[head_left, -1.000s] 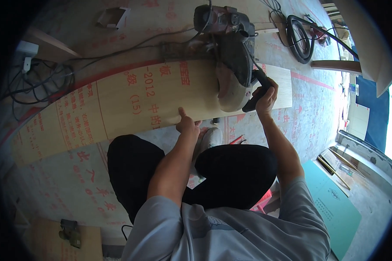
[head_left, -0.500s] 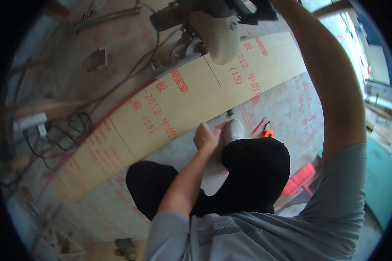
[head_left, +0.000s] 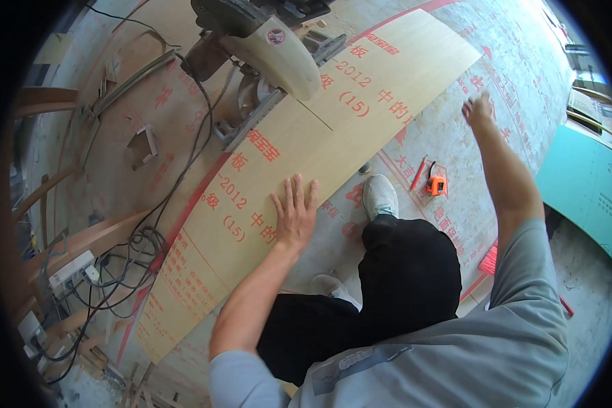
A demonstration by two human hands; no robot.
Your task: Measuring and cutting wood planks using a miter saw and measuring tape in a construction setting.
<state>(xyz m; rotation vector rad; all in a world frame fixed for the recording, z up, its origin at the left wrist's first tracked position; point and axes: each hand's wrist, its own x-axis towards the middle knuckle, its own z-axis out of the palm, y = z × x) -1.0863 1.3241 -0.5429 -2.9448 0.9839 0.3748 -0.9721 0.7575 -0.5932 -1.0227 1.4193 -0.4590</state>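
A long plywood board (head_left: 360, 146) with red print lies slantwise in front of me. My left hand (head_left: 295, 217) rests flat on its near edge, fingers spread. At the board's far edge sits a circular saw (head_left: 279, 61) with a pale guard and dark handle, its metal base overlapping the edge. A dark straight line (head_left: 317, 117) runs across the board from the saw. My right hand (head_left: 479, 112) is off to the right, over the floor beyond the board's near side. Its fingers are loosely bent and apart, with nothing visible in them.
An orange tape measure (head_left: 436, 185) and a red pencil (head_left: 419, 174) lie on the floor by my shoe (head_left: 381, 197). Black cables (head_left: 149, 241) tangle near a white power strip (head_left: 71, 272) at left. A teal board (head_left: 581, 187) lies at far right.
My right hand has come down from beside the saw to the right. My left hand has moved from above my knees onto the board. The view has shifted.
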